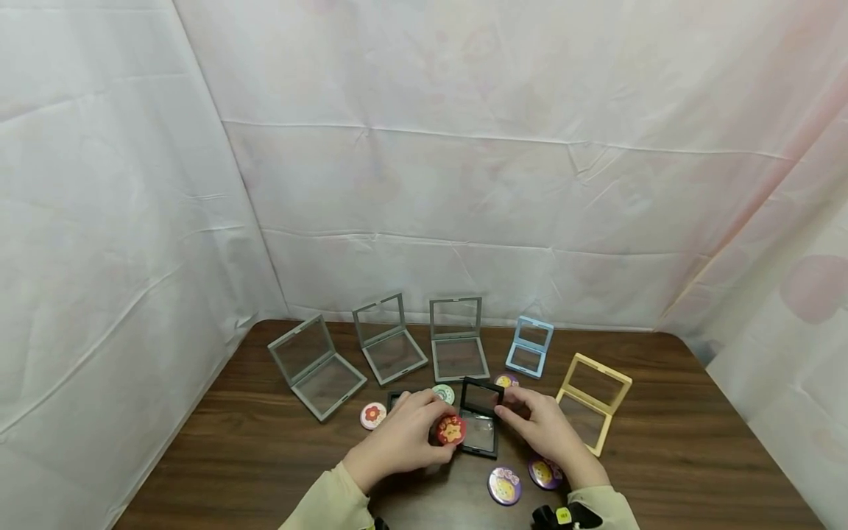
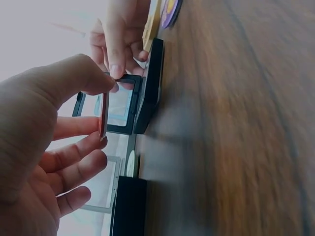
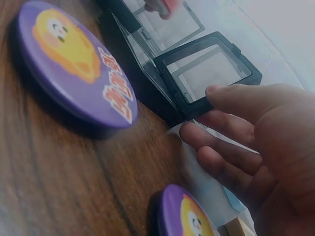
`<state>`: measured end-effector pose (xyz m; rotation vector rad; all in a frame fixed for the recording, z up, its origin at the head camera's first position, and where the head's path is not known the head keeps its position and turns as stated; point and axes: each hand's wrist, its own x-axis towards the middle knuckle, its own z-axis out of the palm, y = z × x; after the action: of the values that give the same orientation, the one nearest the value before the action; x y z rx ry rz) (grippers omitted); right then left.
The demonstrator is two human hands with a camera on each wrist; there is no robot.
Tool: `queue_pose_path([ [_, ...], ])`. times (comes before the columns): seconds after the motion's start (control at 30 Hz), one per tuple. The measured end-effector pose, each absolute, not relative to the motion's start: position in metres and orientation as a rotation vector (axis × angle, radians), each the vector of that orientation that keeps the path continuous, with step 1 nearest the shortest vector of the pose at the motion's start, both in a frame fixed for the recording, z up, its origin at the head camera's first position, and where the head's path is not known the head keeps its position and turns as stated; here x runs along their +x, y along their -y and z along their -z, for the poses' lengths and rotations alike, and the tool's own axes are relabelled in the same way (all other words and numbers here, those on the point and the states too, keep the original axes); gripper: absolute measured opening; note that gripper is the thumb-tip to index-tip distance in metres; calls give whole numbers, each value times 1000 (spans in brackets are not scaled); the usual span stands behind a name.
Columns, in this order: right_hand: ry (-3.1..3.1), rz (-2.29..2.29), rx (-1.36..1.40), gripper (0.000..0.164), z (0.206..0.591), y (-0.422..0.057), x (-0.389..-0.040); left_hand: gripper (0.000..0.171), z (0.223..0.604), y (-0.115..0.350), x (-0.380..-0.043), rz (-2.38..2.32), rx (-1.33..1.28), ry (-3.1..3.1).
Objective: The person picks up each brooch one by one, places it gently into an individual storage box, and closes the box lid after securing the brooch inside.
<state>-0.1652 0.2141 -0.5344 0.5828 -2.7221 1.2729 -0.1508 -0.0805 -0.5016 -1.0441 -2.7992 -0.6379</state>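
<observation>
My left hand pinches a round red pin badge with a yellow figure on it. In the left wrist view the badge stands edge-on between thumb and fingers, beside the black display case. That hinged case stands unfolded on the table, its clear-paned lid tilted up. With thumb and fingertips, my right hand holds the edge of the raised lid. Behind my left hand sits another black case, mostly hidden in the head view. A pale green badge lies between the two black cases.
Three grey display cases stand unfolded along the back, with a blue one to their right. A yellow case stands right of my right hand. Purple badges lie nearby, and a flower badge lies at left.
</observation>
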Motion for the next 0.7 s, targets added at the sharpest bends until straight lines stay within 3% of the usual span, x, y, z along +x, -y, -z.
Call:
queue_pose_path([
  [0.7, 2694, -1276, 594, 6, 537, -212, -167, 43, 506, 58, -172, 702, -1083, 2856],
])
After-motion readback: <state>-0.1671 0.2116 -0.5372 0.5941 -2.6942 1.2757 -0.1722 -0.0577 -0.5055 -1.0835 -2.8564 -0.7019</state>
